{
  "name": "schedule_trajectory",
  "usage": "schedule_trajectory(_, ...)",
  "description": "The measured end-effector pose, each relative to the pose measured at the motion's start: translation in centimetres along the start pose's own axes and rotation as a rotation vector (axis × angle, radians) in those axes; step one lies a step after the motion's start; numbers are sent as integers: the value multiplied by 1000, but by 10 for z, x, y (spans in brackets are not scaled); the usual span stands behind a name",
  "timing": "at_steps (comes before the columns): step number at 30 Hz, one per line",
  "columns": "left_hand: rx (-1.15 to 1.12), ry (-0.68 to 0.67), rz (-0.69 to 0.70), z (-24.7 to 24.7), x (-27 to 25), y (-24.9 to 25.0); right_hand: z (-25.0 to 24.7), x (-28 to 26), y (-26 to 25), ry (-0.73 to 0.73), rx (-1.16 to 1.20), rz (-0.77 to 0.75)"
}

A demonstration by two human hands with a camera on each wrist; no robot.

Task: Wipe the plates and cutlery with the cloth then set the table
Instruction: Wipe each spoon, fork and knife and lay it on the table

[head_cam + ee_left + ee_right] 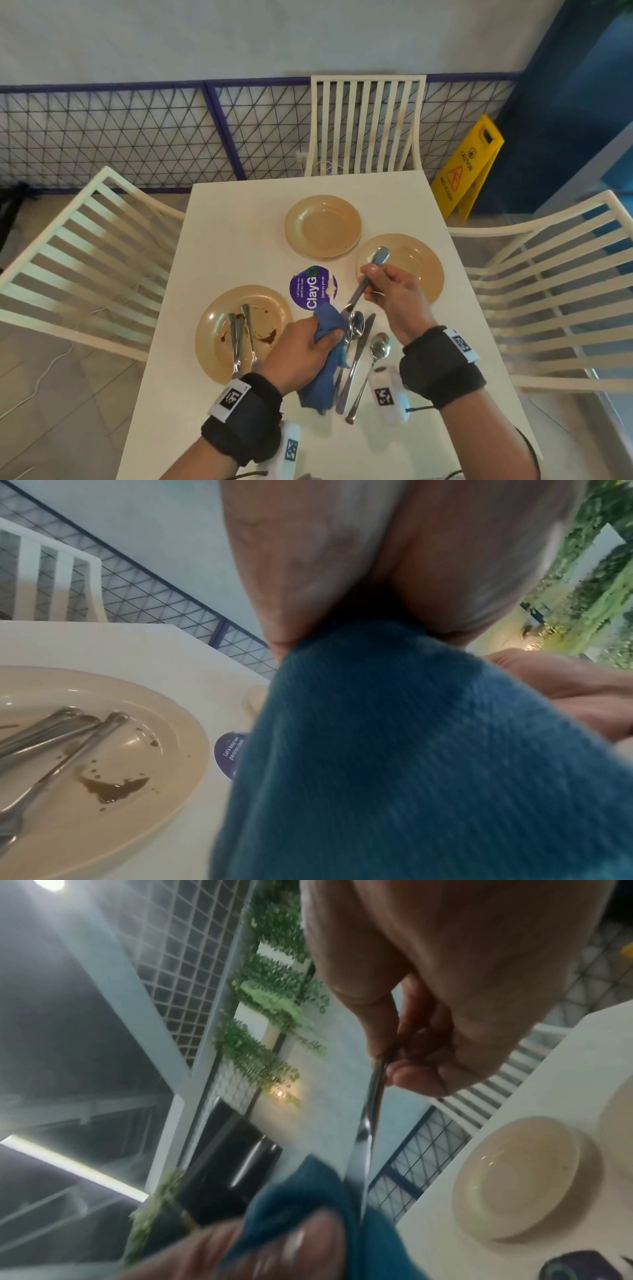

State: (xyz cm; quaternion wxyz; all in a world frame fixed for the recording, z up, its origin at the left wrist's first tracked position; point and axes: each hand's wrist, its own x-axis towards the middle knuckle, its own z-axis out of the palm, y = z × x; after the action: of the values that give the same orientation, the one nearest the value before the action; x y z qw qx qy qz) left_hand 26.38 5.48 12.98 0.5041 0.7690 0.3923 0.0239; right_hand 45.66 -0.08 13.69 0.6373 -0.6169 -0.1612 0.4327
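Head view shows my right hand (390,291) pinching a knife (364,284) by its handle, rounded end up over the right plate (424,260), blade slanting down toward me. My left hand (301,349) is closed round the blue cloth (325,359), which wraps the blade's tip; I judge the two-handed hold lets me draw the blade through the fold while the handle stays steady. The right wrist view confirms it: thumb and fingers clamp the handle and the blade vanishes into the cloth.

Just beneath, on the white table (233,222), lie two spoons (378,347) and another knife (356,363), side by side near me, probably the finished pile. To the left, the dirty plate (219,329) holds more cutlery (241,339) among brown smears, waiting its turn. A third plate (322,226) sits farther off, clear of the work. A purple sticker (310,287) marks the table's middle.
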Motion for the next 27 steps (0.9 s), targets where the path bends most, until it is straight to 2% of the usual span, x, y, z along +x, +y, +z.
schedule_trajectory(2, 62, -33, 19, 4, 0, -3, -10, 1, 5, 50, 39, 20)
schedule_trajectory(7, 169, -35, 44, 5, 4, -1, -7, -21, 33, -1, 31, 54)
schedule_trajectory(11, 207, -105, -3, 16, -3, -8, -31, -7, 36, 109, 85, 77)
schedule_trajectory(14, 253, -139, -44, 7, -10, -21, -44, 3, 58, 173, 133, 141)
schedule_trajectory(17, 257, -84, -126, -10, -19, -40, -55, 12, 95, 265, 115, 245)
schedule_trajectory(20, 192, -17, -197, -27, -28, -54, -65, 20, 125, 340, -4, 336)
schedule_trajectory(27, 77, 99, -282, -50, -46, -78, -71, 41, 154, 359, -307, 474)
